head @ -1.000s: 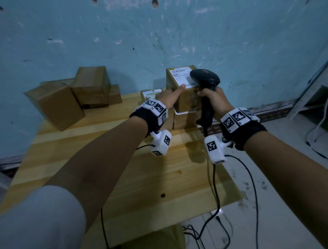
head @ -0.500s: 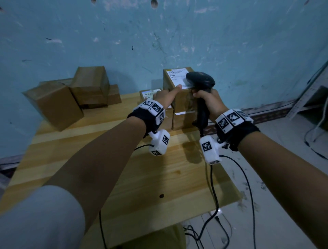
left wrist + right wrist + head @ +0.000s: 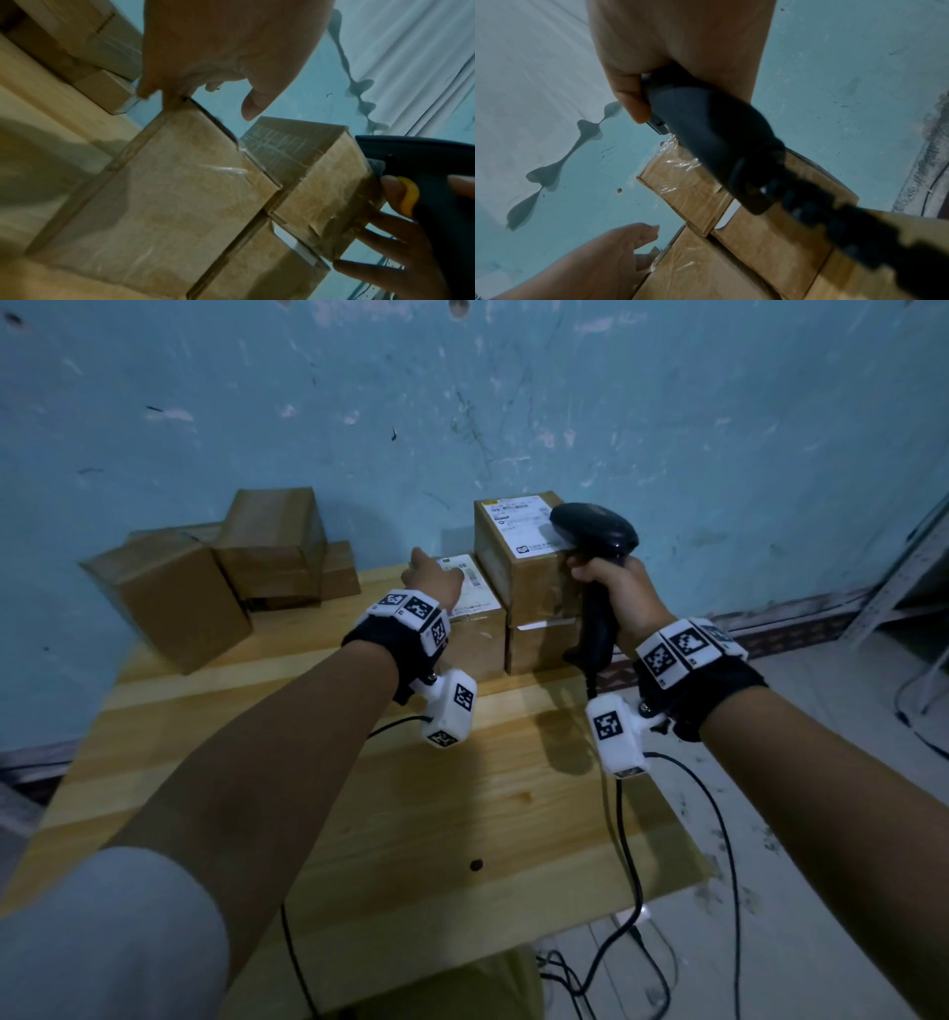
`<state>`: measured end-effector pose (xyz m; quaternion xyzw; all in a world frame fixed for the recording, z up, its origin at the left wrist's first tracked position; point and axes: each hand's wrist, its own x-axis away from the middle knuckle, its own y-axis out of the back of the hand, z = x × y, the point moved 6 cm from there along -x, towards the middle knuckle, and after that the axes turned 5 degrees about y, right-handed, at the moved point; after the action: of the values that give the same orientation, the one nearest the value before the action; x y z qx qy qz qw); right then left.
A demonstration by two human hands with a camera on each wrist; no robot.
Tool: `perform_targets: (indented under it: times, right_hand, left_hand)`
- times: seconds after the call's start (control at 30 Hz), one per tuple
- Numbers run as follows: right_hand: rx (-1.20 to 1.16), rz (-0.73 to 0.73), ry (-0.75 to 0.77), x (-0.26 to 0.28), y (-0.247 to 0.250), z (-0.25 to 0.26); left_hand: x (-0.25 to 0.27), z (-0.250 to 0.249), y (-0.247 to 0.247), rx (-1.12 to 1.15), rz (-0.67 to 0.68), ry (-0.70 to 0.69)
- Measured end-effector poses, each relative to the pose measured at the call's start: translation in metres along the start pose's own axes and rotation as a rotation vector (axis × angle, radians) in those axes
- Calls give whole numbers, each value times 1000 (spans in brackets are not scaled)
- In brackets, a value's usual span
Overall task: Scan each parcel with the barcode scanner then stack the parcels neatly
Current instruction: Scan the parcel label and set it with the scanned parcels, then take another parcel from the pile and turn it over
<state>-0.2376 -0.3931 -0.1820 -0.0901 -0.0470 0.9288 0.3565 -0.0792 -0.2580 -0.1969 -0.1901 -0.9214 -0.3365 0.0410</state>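
My right hand (image 3: pixel 616 598) grips the handle of the black barcode scanner (image 3: pixel 595 536), whose head sits at the right edge of the top parcel (image 3: pixel 518 557). That parcel has a white label and stands on another parcel (image 3: pixel 539 644). To their left stands a lower labelled parcel (image 3: pixel 472 618). My left hand (image 3: pixel 434 580) reaches over it with relaxed fingers and holds nothing. In the left wrist view the fingertips (image 3: pixel 146 93) sit at the far edge of this low parcel (image 3: pixel 167 192). The scanner's yellow trigger (image 3: pixel 408 196) shows there under my right forefinger.
A loose pile of plain brown parcels (image 3: pixel 169 593) lies at the back left of the wooden table (image 3: pixel 411 814), against the blue wall. The scanner cable (image 3: pixel 637 865) hangs off the table's right edge to the floor. Bare floor and more cables lie to the right.
My left hand has left the top parcel's label and moved left and down over the low labelled parcel. The right hand still holds the scanner at the top parcel.
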Motion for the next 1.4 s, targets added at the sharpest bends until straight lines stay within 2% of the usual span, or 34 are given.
perform_targets:
  times: [0.33, 0.43, 0.67, 1.0, 1.2, 1.4]
  right_hand:
    - [30, -24, -10, 5, 1, 0]
    - [34, -21, 1, 8, 0, 4]
    - [15, -63, 46, 27, -13, 30]
    - [153, -23, 98, 71, -76, 59]
    - [116, 120, 56, 88, -140, 53]
    - [152, 256, 13, 88, -217, 32]
  left_hand:
    - [-4, -2, -3, -14, 26, -45]
    - [-1, 4, 6, 4, 22, -17]
    - [21, 16, 41, 62, -10, -47]
    - [71, 41, 105, 148, -36, -65]
    - [79, 81, 161, 147, -125, -54]
    - [72, 139, 224, 141, -203, 51]
